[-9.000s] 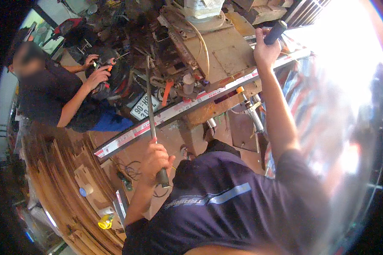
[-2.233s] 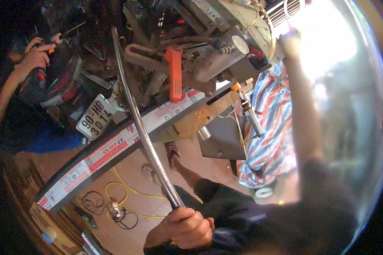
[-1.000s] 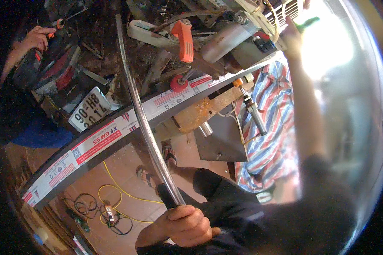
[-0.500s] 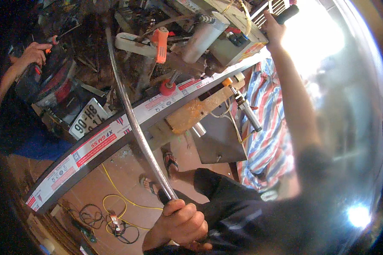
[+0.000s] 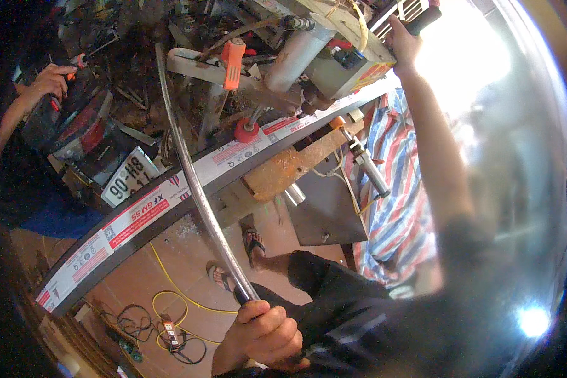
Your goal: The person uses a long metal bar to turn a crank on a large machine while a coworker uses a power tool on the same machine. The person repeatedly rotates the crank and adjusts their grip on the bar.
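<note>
At the lower middle, my left hand (image 5: 268,336) is wrapped round the near end of a long shiny metal bar (image 5: 198,189). The bar runs up and left, passing over a long dark profile (image 5: 129,230) covered with white-and-red printed film. At the upper right, my right hand (image 5: 404,47), arm stretched out, is closed on a thick dark handle (image 5: 423,21) near some white slats. Between my hands, a red round pad (image 5: 246,130) rests on the profile. Beside the pad are an orange handle (image 5: 233,63) and a grey metal cylinder (image 5: 299,58).
A co-worker's hand (image 5: 51,82) holds a red-and-black tool at the left, above a number plate (image 5: 131,177). A rusty plate (image 5: 290,167) and an air cylinder (image 5: 368,167) sit under the profile. Yellow and black cables (image 5: 183,293) lie on the tiled floor; a striped sheet (image 5: 397,208) hangs at right.
My left hand and the bar sit slightly further left and lower. The orange handle shows a little further left. Both grips stay as they were.
</note>
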The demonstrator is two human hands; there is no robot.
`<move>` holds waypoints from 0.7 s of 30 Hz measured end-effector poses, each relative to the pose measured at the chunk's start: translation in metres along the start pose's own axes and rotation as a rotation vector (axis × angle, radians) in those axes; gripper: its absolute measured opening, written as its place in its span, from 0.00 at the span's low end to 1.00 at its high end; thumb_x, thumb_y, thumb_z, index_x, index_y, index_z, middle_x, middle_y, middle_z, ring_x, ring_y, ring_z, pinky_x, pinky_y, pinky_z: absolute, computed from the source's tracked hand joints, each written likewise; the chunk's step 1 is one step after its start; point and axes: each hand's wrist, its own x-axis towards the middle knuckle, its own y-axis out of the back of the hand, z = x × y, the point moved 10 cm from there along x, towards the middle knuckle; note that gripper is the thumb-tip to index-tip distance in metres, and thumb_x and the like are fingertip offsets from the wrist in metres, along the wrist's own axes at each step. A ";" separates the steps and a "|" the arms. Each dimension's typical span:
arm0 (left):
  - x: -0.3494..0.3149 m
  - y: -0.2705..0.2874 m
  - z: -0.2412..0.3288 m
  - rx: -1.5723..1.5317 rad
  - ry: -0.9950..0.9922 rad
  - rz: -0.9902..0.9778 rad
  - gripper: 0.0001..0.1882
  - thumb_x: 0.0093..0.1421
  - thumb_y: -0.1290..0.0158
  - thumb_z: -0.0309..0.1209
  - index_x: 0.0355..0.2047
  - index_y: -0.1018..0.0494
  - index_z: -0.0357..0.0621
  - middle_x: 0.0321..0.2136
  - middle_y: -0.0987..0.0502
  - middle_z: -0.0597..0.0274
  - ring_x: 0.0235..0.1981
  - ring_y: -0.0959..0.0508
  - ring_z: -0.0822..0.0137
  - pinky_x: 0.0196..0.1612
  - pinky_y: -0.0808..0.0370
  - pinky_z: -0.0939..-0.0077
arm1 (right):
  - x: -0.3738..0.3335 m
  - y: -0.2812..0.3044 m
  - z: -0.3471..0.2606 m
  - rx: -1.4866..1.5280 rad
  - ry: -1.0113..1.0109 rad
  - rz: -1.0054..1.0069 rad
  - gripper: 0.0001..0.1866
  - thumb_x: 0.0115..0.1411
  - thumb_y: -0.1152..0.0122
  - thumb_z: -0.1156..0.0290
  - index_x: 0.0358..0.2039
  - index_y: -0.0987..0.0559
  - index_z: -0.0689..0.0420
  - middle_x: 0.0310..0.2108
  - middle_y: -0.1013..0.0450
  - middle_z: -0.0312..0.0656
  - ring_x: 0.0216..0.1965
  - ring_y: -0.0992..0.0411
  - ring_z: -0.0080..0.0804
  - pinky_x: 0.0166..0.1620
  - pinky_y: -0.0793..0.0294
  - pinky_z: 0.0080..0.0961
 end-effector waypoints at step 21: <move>0.059 0.039 0.004 -0.266 0.524 0.196 0.30 0.56 0.30 0.55 0.47 0.21 0.44 0.47 0.22 0.53 0.53 0.23 0.49 0.73 0.43 0.44 | -0.016 0.002 -0.010 -0.075 -0.032 -0.040 0.16 0.66 0.25 0.59 0.37 0.11 0.63 0.28 0.17 0.39 0.31 0.21 0.27 0.40 0.22 0.32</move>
